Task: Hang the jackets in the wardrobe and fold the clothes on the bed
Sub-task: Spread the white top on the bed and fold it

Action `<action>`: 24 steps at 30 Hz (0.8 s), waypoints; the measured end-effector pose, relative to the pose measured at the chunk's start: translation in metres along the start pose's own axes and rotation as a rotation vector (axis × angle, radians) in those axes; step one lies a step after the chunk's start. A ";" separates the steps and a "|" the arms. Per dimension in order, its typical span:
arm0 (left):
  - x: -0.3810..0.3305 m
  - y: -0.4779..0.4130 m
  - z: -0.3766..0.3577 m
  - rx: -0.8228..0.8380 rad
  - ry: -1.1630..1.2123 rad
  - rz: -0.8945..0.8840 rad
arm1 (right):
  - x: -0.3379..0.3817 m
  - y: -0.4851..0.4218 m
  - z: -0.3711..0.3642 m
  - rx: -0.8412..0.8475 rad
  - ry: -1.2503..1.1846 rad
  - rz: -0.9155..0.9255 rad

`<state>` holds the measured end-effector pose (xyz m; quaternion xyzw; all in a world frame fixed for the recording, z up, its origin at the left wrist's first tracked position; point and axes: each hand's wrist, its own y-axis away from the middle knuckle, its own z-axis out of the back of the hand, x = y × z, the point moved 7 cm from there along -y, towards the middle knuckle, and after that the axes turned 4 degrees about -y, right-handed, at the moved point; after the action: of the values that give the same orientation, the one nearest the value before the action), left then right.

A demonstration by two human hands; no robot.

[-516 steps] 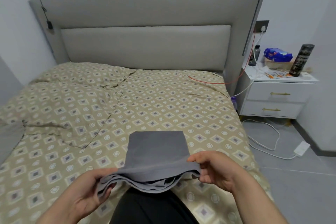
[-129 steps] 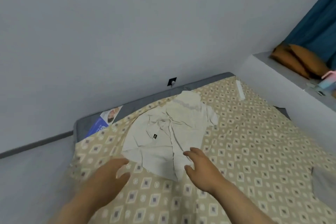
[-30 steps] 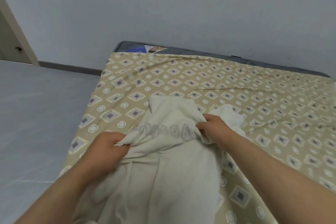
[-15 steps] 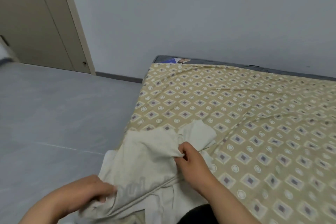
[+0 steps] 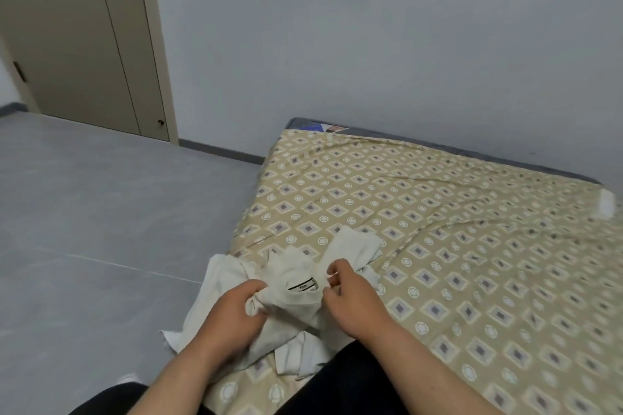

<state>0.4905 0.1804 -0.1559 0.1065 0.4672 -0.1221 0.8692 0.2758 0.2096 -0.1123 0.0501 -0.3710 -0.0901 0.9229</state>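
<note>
Black trousers (image 5: 354, 381) show nearest, against the near side of the bed (image 5: 472, 263). Just beyond them, at the bed's near left corner, lies a crumpled cream shirt (image 5: 290, 317), one edge hanging off the bed's left side. The left hand (image 5: 232, 317) is clenched round a bunched fold of the shirt, fingers curled tight. The right hand (image 5: 350, 300) pinches the cloth between thumb and forefinger, the other fingers curled in. Between the two hands sits the shirt's neck label (image 5: 303, 286), facing up. Farther along the bed's patterned beige cover, a small white object (image 5: 606, 205) rests at its far right. Left of the bed spreads grey floor (image 5: 101, 229); past it stands a beige door (image 5: 77, 34).
</note>
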 end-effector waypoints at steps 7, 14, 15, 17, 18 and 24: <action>0.000 0.006 0.007 0.001 -0.254 -0.137 | 0.005 -0.003 -0.017 0.167 0.028 -0.003; -0.034 0.011 0.003 -0.057 -0.317 -0.320 | -0.001 -0.008 0.003 0.030 -0.331 -0.042; -0.037 0.011 0.003 -0.062 -0.328 -0.311 | -0.006 -0.009 0.006 0.011 -0.451 -0.085; -0.032 0.011 0.003 -0.019 -0.337 -0.227 | -0.014 -0.010 0.012 -0.033 -0.640 -0.169; -0.026 0.013 0.001 0.050 -0.339 -0.180 | -0.018 -0.011 0.014 -0.054 -0.703 -0.202; -0.003 0.009 -0.008 0.147 0.403 0.114 | -0.032 -0.014 0.013 -0.072 -0.922 -0.307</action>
<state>0.4850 0.1915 -0.1570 0.2182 0.6143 -0.0827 0.7538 0.2421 0.2024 -0.1268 0.0271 -0.7262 -0.2507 0.6396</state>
